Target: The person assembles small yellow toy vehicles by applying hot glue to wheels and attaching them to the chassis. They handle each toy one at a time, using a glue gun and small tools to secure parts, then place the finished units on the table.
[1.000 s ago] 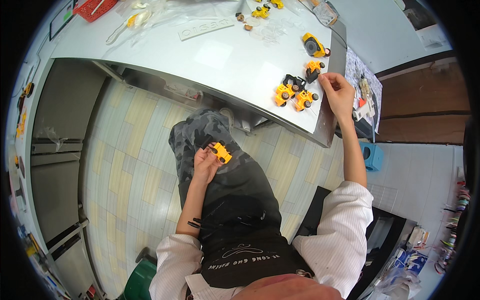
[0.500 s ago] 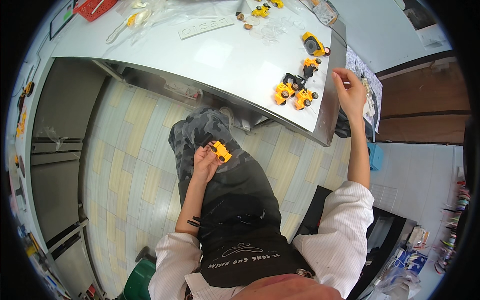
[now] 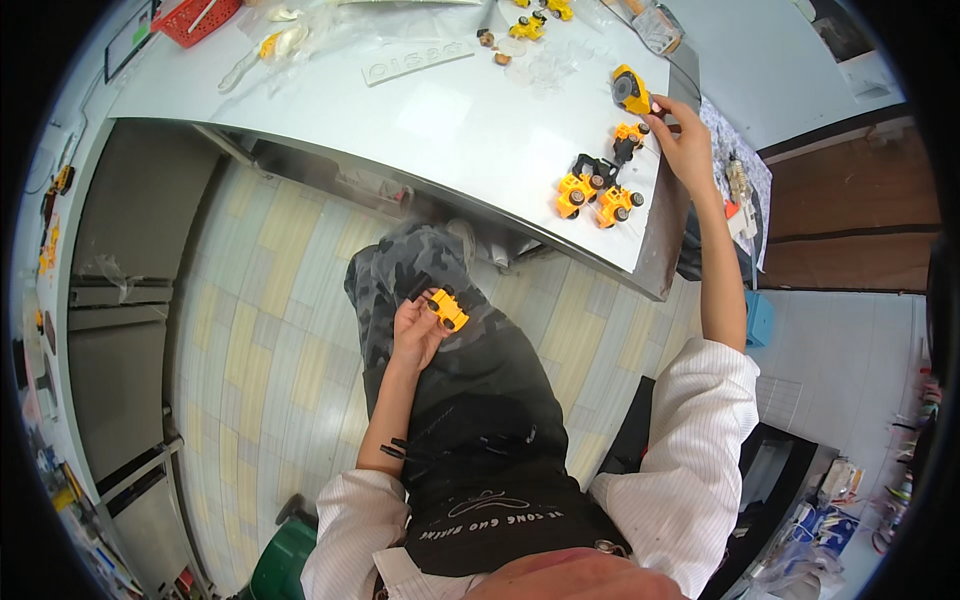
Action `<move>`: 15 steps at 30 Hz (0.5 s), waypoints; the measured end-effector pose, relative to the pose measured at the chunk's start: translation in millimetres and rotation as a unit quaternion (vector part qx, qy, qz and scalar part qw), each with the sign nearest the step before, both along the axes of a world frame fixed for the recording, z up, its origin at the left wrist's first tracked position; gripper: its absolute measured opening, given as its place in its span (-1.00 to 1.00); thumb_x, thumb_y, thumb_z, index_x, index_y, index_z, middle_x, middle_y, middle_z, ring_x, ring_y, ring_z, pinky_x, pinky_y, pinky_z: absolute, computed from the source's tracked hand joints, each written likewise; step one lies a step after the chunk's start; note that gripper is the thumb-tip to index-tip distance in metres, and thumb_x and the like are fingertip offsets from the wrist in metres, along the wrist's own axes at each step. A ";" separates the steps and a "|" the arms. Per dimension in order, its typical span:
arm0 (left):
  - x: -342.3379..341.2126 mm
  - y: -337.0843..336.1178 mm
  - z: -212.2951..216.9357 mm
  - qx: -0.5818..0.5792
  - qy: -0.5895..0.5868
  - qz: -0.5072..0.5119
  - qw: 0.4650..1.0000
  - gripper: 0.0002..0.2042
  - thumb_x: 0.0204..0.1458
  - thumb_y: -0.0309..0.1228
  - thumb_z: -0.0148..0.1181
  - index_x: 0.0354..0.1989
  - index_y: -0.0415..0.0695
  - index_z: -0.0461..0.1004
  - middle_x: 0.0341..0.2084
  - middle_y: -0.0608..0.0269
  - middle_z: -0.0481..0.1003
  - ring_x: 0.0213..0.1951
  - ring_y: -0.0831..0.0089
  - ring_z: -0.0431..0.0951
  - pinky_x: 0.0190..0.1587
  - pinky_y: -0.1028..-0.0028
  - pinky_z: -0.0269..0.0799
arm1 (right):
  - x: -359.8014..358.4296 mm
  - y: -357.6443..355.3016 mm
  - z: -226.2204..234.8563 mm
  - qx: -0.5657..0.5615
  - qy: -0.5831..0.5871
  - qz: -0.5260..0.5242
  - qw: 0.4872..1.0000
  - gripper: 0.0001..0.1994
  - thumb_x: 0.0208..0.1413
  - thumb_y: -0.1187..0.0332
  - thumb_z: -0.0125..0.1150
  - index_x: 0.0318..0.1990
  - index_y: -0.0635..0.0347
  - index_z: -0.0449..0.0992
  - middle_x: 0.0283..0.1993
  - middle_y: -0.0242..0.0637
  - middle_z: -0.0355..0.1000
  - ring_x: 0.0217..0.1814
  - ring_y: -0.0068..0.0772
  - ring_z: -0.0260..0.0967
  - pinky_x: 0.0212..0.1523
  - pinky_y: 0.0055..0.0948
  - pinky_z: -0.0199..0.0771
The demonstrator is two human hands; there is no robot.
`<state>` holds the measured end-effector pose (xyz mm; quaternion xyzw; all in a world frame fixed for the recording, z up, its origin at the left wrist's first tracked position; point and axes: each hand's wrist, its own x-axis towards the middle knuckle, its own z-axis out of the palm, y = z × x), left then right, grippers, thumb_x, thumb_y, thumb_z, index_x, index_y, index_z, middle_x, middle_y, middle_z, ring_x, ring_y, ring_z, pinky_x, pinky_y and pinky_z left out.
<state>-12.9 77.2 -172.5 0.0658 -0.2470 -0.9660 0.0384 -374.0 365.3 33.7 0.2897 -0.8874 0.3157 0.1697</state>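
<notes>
Above my lap, my left hand (image 3: 418, 330) is closed around a yellow toy truck (image 3: 449, 311) with black wheels; a black part sticks out by my fingers. My right hand (image 3: 686, 145) reaches over the table's right edge. Its thumb and fingers come together at a small dark reddish piece beside a yellow rounded object with a grey disc (image 3: 631, 91), which looks like a tape measure. What the fingertips pinch is mostly hidden. Just nearer me are a yellow-and-black toy vehicle (image 3: 629, 140) and two more toy vehicles, one on the left (image 3: 577, 193) and one on the right (image 3: 619, 205).
The white table (image 3: 480, 130) has a metal edge. At its back lie more yellow toys (image 3: 527, 27), a white lettered strip (image 3: 418, 64), plastic film and a red basket (image 3: 190, 20). A green bin (image 3: 285, 560) stands on the floor at lower left.
My right hand has moved forward and left, from beyond the table's edge to the small piece by the yellow rounded object. My left hand still holds the toy truck.
</notes>
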 end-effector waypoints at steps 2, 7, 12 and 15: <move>-1.1 -0.2 -3.3 0.003 0.006 0.000 1.000 -0.70 0.15 -0.45 0.17 0.06 -0.12 0.37 -0.02 0.10 0.49 -0.05 0.32 0.56 -0.23 0.39 0.56 | 1.6 1.7 -0.7 0.013 -0.001 -0.016 1.000 -0.69 0.09 0.39 0.30 0.02 0.15 0.54 -0.11 -0.27 0.52 -0.10 -0.43 0.49 -0.19 -0.48 0.55; -1.2 -1.2 -3.6 0.010 0.013 -0.012 1.000 -0.70 0.16 -0.46 0.16 0.06 -0.13 0.36 -0.02 0.09 0.50 -0.06 0.30 0.57 -0.18 0.35 0.58 | 6.9 2.6 -1.1 0.001 0.017 -0.013 1.000 -0.72 0.06 0.40 0.32 -0.04 0.17 0.56 -0.16 -0.23 0.53 -0.17 -0.38 0.51 -0.25 -0.48 0.54; -1.1 -0.9 -3.8 0.001 0.006 -0.002 1.000 -0.70 0.15 -0.45 0.17 0.05 -0.13 0.37 -0.04 0.12 0.50 -0.06 0.31 0.57 -0.17 0.35 0.58 | 7.7 1.6 -1.5 0.007 0.017 -0.033 0.999 -0.74 0.06 0.41 0.32 -0.07 0.18 0.57 -0.18 -0.23 0.54 -0.18 -0.38 0.52 -0.27 -0.47 0.53; -0.5 -0.3 -2.9 -0.006 -0.007 0.007 1.000 -0.70 0.15 -0.44 0.18 0.05 -0.15 0.37 -0.05 0.13 0.50 -0.10 0.34 0.57 -0.21 0.39 0.56 | 9.0 2.0 -6.2 -0.027 0.035 -0.052 0.998 -0.74 0.07 0.43 0.30 -0.05 0.18 0.57 -0.18 -0.23 0.55 -0.20 -0.40 0.53 -0.26 -0.47 0.52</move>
